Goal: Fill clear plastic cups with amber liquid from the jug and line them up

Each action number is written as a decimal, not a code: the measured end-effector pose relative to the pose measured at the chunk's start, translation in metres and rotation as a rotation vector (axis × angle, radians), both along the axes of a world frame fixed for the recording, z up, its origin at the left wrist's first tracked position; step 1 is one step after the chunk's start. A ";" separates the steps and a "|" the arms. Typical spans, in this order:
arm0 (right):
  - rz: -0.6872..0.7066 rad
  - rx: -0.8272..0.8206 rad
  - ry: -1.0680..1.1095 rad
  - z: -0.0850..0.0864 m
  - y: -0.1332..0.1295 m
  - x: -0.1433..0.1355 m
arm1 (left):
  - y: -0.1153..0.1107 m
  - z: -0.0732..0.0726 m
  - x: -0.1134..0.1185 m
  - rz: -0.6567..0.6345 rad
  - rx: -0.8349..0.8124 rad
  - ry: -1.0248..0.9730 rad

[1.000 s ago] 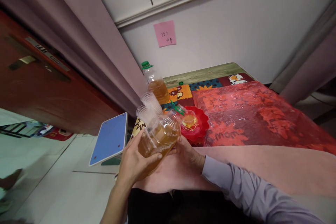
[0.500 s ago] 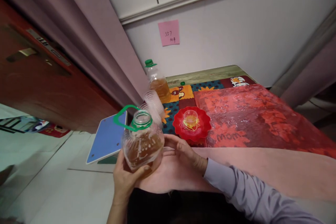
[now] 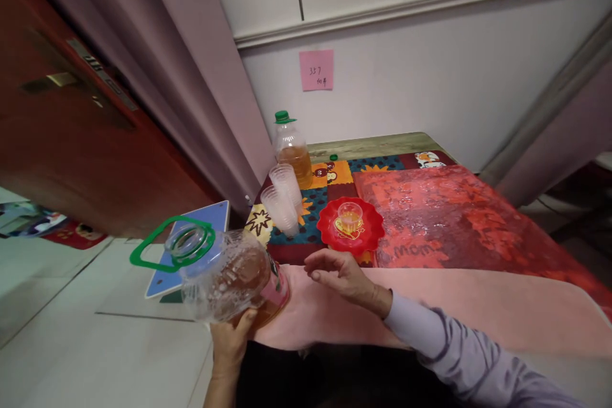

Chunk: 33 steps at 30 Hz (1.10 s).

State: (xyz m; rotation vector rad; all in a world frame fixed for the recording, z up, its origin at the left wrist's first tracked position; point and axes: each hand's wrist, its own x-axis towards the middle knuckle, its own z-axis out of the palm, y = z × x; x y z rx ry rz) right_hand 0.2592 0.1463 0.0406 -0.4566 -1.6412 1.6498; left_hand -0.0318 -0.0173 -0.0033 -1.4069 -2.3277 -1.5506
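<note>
My left hand (image 3: 232,338) grips a large clear plastic jug (image 3: 234,274) low on its side. The jug holds amber liquid, has a green carrying handle round its uncapped neck, and leans to the left over the pink table edge. Apart from it, to the right, my right hand (image 3: 344,277) hovers above the pink cloth with bent, parted fingers and nothing in them. Just beyond that hand, a small clear cup (image 3: 350,217) with some yellowish liquid stands on a red scalloped plate (image 3: 326,233). Two stacks of clear plastic cups (image 3: 282,207) are behind the jug.
A second jug (image 3: 295,162) with a green cap stands at the back left of the table. A loose green cap (image 3: 333,157) lies near the wall. Left of the table is a blue board (image 3: 217,217). Red patterned cloth (image 3: 459,217) under clear plastic covers the right side.
The jug has swung from nearly upright to a leftward tilt, its mouth moving left and down. My right hand has come away from its side. The view has shifted slightly.
</note>
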 end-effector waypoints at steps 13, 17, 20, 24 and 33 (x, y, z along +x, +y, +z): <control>-0.631 0.583 -0.678 0.062 0.126 0.101 | 0.010 -0.022 0.008 -0.010 0.103 0.144; -0.531 0.715 -0.939 0.059 0.137 0.090 | 0.010 -0.024 0.011 0.005 0.113 0.089; -0.460 0.738 -1.051 0.050 0.135 0.072 | 0.010 -0.022 0.013 -0.003 0.093 0.044; -0.442 0.741 -1.089 0.042 0.132 0.056 | 0.010 -0.015 0.015 0.001 0.074 -0.003; -0.428 0.769 -0.969 0.046 0.123 0.043 | 0.011 -0.013 0.007 0.004 0.068 0.078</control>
